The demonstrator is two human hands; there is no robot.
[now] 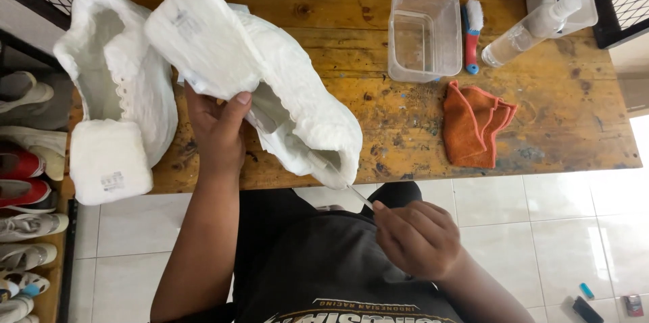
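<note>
Near the middle of the frame, our step: we think we are pulling the lace out of the white shoe.
Left hand: curled shut around the shoe's tongue, thumb up, holding it over the wooden table.
Right hand: lower middle, fingers pressed together, pinching the thin lace end.
Next move: we judge a slow, steady pull, with the shoe held still.
Upper left: the other white shoe lies on the table.
Right side: clear tub, small brush, spray bottle, orange cloth.
</note>
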